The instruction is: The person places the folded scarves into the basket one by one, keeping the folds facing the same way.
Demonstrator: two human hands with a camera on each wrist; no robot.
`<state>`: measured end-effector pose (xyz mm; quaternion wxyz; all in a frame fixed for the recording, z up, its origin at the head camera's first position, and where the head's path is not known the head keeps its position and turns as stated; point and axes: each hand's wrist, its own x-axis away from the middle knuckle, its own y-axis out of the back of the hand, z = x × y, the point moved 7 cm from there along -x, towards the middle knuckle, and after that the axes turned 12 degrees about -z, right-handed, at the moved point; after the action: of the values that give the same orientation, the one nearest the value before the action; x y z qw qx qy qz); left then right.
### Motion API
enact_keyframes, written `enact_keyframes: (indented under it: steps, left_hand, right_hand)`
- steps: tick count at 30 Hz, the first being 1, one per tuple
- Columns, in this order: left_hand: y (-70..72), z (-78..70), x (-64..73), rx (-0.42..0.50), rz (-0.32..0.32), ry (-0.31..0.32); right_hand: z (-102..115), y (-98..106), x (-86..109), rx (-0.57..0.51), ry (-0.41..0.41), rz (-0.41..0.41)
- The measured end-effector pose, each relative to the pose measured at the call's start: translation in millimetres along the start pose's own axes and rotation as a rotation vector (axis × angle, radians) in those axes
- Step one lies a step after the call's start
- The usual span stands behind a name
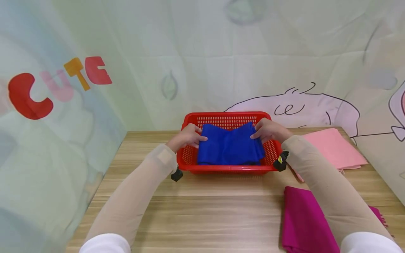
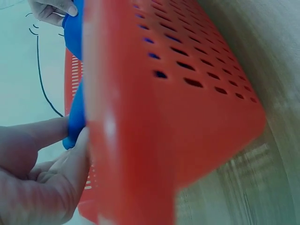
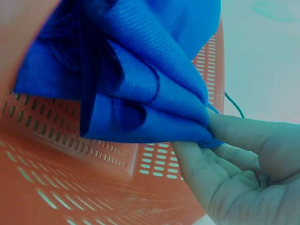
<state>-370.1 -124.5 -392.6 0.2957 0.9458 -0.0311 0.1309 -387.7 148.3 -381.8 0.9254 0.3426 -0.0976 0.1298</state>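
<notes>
A folded blue cloth (image 1: 227,147) lies within the red perforated basket (image 1: 230,168), its upper corners raised. My left hand (image 1: 190,135) pinches the cloth's upper left corner between thumb and fingers. At the opposite corner, my right hand (image 1: 268,130) pinches the layered edge. The right wrist view shows several folds of the blue cloth (image 3: 145,89) stacked between the thumb and fingers of the right hand (image 3: 239,168). In the left wrist view the basket's outer wall (image 2: 187,122) hides most of the cloth, while the left hand (image 2: 47,173) grips its corner.
A folded pink cloth (image 1: 332,147) lies right of the basket, partly behind my right forearm. Nearer me is a magenta cloth (image 1: 303,218), also partly covered by that arm. The wooden tabletop (image 1: 202,211) meets a printed fabric backdrop (image 1: 177,63) behind the basket.
</notes>
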Motion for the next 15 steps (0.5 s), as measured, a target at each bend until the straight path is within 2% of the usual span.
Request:
enact_keyframes:
  steps: [15]
  left_hand:
    - [-5.2,4.7,-3.4,-0.016,-0.020,-0.001]
  right_hand:
    - [4.4,-5.9,0.6,0.045,0.025,-0.010]
